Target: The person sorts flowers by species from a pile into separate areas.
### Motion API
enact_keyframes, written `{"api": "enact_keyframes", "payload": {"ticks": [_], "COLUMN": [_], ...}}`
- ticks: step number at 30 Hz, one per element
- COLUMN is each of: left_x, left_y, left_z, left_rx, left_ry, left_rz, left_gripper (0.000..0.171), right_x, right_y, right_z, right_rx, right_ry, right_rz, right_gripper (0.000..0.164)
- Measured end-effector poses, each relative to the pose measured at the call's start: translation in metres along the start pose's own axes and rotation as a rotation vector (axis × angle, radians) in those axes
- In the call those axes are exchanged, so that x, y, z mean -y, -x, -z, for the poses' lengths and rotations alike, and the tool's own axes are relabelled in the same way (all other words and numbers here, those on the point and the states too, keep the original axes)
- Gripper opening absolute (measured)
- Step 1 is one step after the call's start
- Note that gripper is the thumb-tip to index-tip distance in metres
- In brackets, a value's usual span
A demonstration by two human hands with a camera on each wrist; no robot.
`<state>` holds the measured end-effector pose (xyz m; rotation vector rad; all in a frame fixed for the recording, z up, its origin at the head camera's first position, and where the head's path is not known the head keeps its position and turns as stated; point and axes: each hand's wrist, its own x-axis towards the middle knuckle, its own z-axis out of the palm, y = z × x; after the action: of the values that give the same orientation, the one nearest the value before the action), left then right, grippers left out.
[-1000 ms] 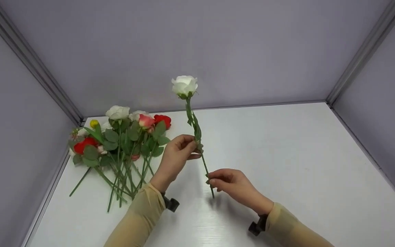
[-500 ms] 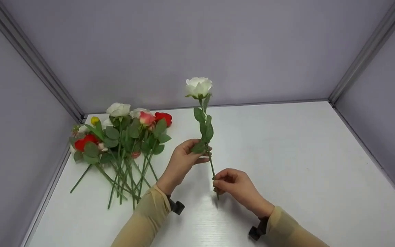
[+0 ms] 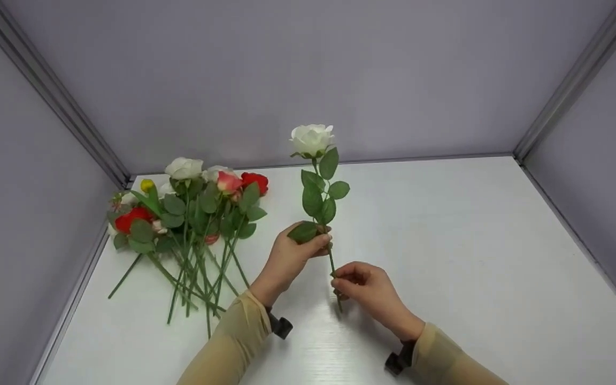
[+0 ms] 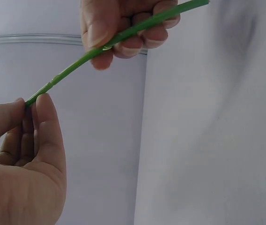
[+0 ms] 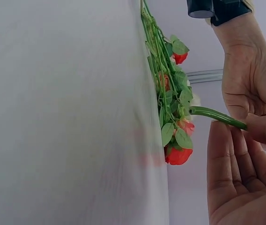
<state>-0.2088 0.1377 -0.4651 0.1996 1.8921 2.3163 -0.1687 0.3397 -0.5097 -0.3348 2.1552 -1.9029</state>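
Observation:
A single white rose [image 3: 312, 140] with green leaves stands nearly upright above the table, held by both hands. My left hand [image 3: 292, 256] pinches its stem just under the leaves, one leaf lying over the fingers. Lower down, my right hand [image 3: 369, 291] pinches the stem near its cut end. In the left wrist view the green stem [image 4: 137, 29] runs from the left thumb and fingertips up to the right hand's fingers. The right wrist view shows the stem's lower end [image 5: 215, 114] sticking out past the right hand's thumb and fingers; the bloom is out of that view.
On the left of the white table [image 3: 474, 256] lies a pile of flowers [image 3: 195, 214], red, white, pink and yellow, their stems pointing toward the front. Grey panels [image 3: 393, 80] wall the table at the back and both sides.
The white rose has shifted right and turned, so its leaves now face the camera spread out. My left hand moved right and slightly down with it; the right hand moved slightly right.

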Motion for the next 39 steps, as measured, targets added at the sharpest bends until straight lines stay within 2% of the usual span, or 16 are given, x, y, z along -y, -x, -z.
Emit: {"api": "enact_keyframes", "payload": {"ticks": [6, 8, 9, 11, 13, 15, 17, 19, 21, 25, 29, 34, 39], "left_x": [0.002, 0.002, 0.003, 0.004, 0.007, 0.01, 0.015, 0.02, 0.025, 0.033, 0.038, 0.042, 0.045], "left_y": [-0.001, -0.001, -0.001, 0.0, 0.003, 0.007, 0.012, 0.016, 0.02, 0.025, 0.025, 0.024, 0.025], "left_z": [-0.006, -0.007, -0.008, -0.008, -0.008, -0.01, -0.014, -0.02, -0.028, -0.046, -0.065, -0.084, -0.09], "left_rx": [0.008, 0.02, 0.028, 0.061, 0.117, 0.195, 0.282, 0.36, 0.43, 0.535, 0.595, 0.646, 0.681], "left_ry": [-0.026, -0.108, -0.18, -0.375, -0.663, -0.965, -1.232, -1.426, -1.538, -1.629, -1.688, -1.697, -1.67], "left_rz": [0.006, -0.011, -0.022, -0.055, -0.122, -0.229, -0.368, -0.494, -0.564, -0.602, -0.609, -0.619, -0.607], "left_gripper": [0.033, 0.032, 0.033, 0.038, 0.047, 0.058, 0.067, 0.072, 0.075, 0.077, 0.077, 0.078, 0.079], "right_x": [0.003, 0.004, 0.004, 0.004, 0.005, 0.004, 0.002, 0.0, -0.001, -0.004, -0.006, -0.011, -0.017], "right_y": [0.0, -0.001, -0.002, -0.005, -0.007, -0.009, -0.009, -0.006, -0.001, 0.014, 0.025, 0.032, 0.034], "right_z": [0.005, 0.013, 0.019, 0.035, 0.058, 0.087, 0.119, 0.153, 0.187, 0.246, 0.287, 0.312, 0.321], "right_rx": [-0.069, -0.089, -0.101, -0.132, -0.164, -0.193, -0.219, -0.242, -0.268, -0.318, -0.351, -0.348, -0.364], "right_ry": [0.027, 0.056, 0.074, 0.123, 0.185, 0.267, 0.362, 0.46, 0.544, 0.628, 0.669, 0.726, 0.796], "right_rz": [0.02, 0.02, 0.014, -0.009, -0.044, -0.08, -0.114, -0.147, -0.187, -0.266, -0.334, -0.396, -0.413], "right_gripper": [0.029, 0.028, 0.026, 0.023, 0.022, 0.023, 0.026, 0.029, 0.031, 0.034, 0.035, 0.037, 0.034]}}
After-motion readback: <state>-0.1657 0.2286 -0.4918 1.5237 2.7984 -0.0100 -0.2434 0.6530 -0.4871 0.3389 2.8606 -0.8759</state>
